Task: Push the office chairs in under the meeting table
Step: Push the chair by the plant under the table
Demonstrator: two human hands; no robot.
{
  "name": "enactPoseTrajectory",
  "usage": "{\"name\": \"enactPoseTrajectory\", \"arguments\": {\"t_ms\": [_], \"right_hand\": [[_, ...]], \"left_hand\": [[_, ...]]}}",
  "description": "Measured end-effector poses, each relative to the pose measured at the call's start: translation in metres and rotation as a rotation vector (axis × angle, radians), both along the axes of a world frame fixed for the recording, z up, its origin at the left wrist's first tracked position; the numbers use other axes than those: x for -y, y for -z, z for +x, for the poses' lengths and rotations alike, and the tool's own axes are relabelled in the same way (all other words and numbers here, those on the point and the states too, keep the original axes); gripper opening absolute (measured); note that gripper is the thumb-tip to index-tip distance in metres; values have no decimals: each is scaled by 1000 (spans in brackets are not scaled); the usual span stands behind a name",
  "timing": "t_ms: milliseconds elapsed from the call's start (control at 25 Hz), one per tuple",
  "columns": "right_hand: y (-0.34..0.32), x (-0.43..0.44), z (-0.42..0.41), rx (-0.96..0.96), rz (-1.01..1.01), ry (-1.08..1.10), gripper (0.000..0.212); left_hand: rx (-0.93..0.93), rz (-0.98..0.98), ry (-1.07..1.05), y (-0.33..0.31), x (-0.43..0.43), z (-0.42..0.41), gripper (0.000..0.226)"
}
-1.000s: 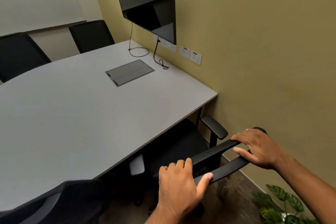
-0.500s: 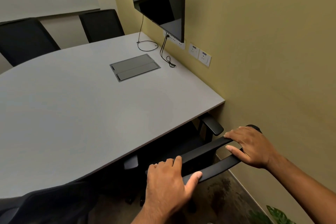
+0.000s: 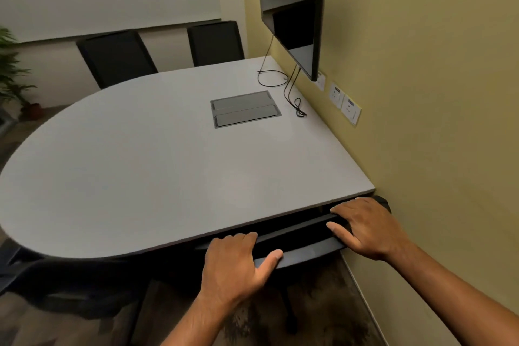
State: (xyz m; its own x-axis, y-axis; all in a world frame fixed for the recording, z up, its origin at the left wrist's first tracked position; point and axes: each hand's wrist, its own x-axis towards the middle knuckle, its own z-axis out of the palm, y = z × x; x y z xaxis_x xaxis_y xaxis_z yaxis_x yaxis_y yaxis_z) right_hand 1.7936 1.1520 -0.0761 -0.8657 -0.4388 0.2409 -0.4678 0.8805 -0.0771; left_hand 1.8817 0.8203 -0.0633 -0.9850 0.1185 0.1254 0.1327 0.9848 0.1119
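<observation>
Hands, left hand (image 3: 236,261) and right hand (image 3: 365,229), wrap chair back (image 3: 303,254) at table (image 3: 168,166) edge; knuckles probably risk pinching against edge if push continues.

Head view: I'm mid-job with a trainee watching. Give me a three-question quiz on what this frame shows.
1. True or false: both hands grip the top of the chair backrest.
2. Which hand is nearer the yellow wall? A) left hand B) right hand
3. Fill in: the grey cable box lid set into the meeting table is ____ (open/closed).

Key: 1 true; 2 B; 3 closed.
</observation>
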Motion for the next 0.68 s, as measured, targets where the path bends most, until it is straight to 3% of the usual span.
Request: {"name": "enactPoseTrajectory", "arguments": {"t_ms": [680], "right_hand": [[-4,27,-71,13,51,-15,91]], "left_hand": [[26,-23,-27,4,24,-80,82]]}}
